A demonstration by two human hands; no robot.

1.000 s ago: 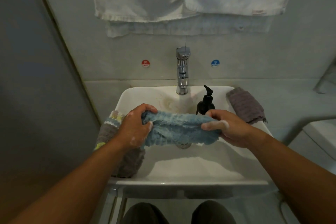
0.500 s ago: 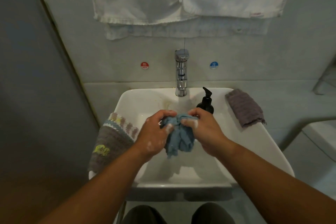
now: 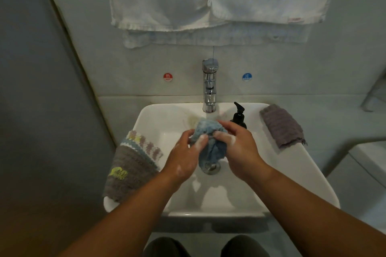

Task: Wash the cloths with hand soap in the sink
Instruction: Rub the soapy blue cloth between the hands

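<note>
A bunched blue cloth (image 3: 210, 144) hangs over the basin of the white sink (image 3: 292, 173), just below the chrome tap (image 3: 209, 87). My left hand (image 3: 186, 156) grips its left side and my right hand (image 3: 238, 148) grips its right side; both have soap foam on the fingers. The cloth's lower end dangles above the drain (image 3: 212, 168). A black soap pump bottle (image 3: 239, 116) stands on the rim behind my right hand. A grey cloth with a patterned border (image 3: 131, 165) drapes over the sink's left edge. A purple-grey cloth (image 3: 282, 125) lies on the right rim.
White towels (image 3: 208, 2) hang on the wall above the tap. Red hot (image 3: 167, 77) and blue cold (image 3: 246, 77) stickers flank the tap. A grey wall stands close on the left. A white fixture (image 3: 367, 162) sits at the right edge.
The blue cloth was stretched between my hands, then gathered into a bunch. My hands came together and moved back toward the tap.
</note>
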